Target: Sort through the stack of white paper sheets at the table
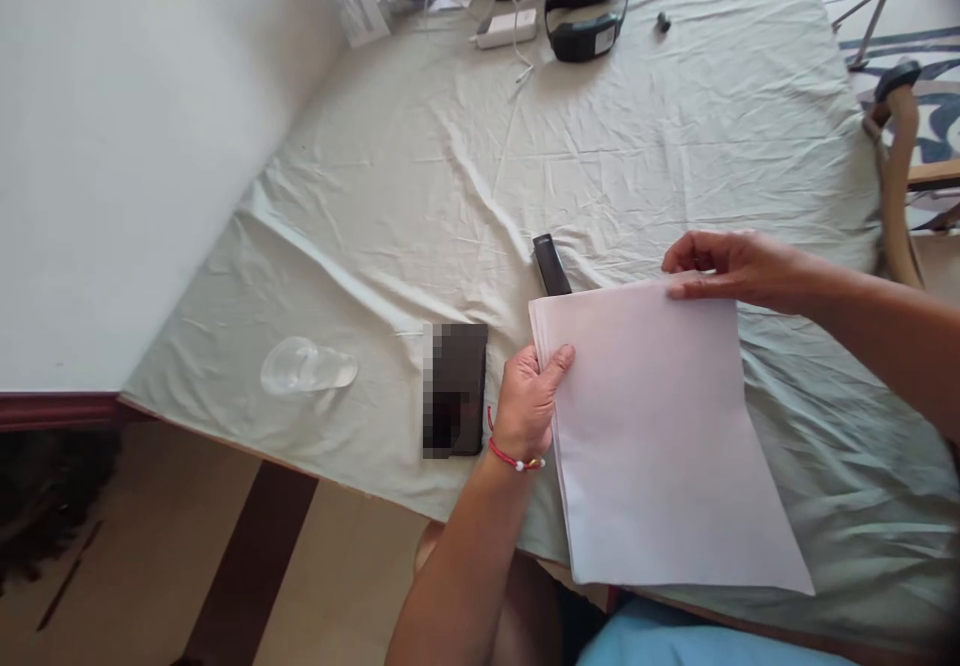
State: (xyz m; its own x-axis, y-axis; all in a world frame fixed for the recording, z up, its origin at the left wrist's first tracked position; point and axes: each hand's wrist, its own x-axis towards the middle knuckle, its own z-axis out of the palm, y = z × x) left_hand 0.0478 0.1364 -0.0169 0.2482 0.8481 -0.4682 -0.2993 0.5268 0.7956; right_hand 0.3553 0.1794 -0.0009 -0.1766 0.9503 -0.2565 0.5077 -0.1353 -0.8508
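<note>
Head view: a white paper stack [660, 446] was held over the near right of the desk [375, 196]. Its left edge was pinched by the left hand [529, 396], its far edge by the right hand [731, 266]. A black object [551, 262] was noted at the stack's far-left corner, a dark phone [466, 386] farther left.

A stapler [553, 266] lies just behind the papers [660, 436], a phone [469, 386] to their left, a cup [292, 366] farther left.
</note>
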